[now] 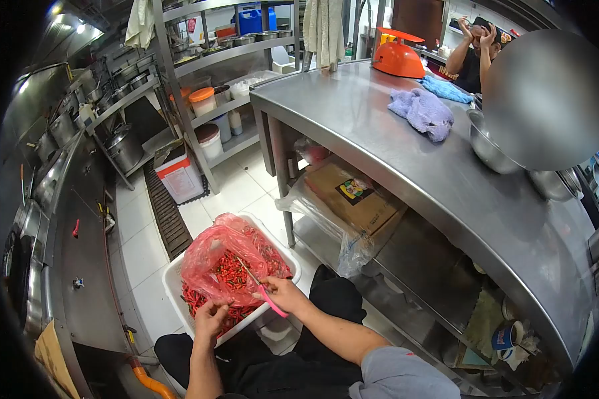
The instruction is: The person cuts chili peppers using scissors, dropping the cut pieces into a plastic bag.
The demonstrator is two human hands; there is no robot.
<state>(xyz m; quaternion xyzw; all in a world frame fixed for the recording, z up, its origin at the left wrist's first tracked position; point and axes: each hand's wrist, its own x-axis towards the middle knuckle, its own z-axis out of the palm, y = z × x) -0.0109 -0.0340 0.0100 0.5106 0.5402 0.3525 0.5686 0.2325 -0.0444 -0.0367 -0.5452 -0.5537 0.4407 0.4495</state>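
Small red chili peppers (229,269), a few with dark or green parts, fill a thin red plastic bag (199,256) and lie loose around it. Both sit inside a white plastic tub (289,256) between my knees. My right hand (283,296) grips scissors (273,304) by their pink handle. The metal blades point up and left over the chilies in the bag. At the tub's near left side, my left hand (211,318) has its fingers pinched together beside the bag's lower edge. What they pinch is too small to make out.
To the right runs a steel table (339,106) bearing an orange scale (398,56), a purple cloth (422,113) and a metal bowl (489,143). A cardboard box (353,196) lies on its lower shelf. Behind the table is a person (472,63) with raised hands. A red-white container (178,174) stands ahead.
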